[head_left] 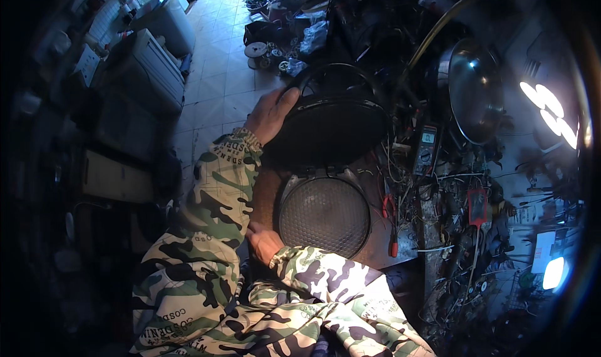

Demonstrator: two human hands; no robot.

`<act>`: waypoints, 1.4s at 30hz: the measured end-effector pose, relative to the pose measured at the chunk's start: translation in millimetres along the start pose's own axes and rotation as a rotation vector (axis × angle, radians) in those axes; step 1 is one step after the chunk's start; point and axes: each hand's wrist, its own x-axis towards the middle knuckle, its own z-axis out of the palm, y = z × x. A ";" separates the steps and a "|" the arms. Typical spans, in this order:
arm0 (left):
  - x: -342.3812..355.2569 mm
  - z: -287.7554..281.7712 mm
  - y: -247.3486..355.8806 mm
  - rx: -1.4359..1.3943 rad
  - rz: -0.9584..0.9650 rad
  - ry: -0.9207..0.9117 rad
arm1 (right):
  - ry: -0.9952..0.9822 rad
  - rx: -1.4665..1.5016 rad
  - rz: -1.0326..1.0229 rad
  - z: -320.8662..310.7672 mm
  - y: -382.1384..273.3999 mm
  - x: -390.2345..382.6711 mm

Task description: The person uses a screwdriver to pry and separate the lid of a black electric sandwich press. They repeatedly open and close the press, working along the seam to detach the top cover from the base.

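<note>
While left fingers (288, 100) clasp the lid (333, 131), right fingers (255, 231) flank the plate (324, 214).

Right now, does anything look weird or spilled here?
Yes, a bit: a messy jumble of wires crowds around the multimeter, to the right of the open round griddle. That looks odd because griddles usually cook food, away from such clutter. I can't see any spill.

Lower plate (324, 216) of dimpled, dull metal; lid (332, 131) seemingly matt.
</note>
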 end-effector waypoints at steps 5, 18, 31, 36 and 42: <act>-2.6 -12.6 1.0 0.062 -0.011 0.022 | -0.047 0.085 0.003 -0.9 16.0 -32.8; -24.2 0.8 -12.4 -0.105 0.067 -0.015 | 0.691 0.133 0.870 -68.4 64.5 -201.3; -19.2 -12.2 -31.2 0.022 -0.036 0.052 | 0.814 0.935 0.889 -16.3 160.6 -221.0; -21.6 -1.4 -8.4 0.095 -0.040 0.076 | 0.800 0.907 0.920 -42.4 165.4 -229.5; -33.5 0.7 -7.1 0.056 -0.044 0.140 | 0.747 0.843 0.995 -60.4 190.1 -242.7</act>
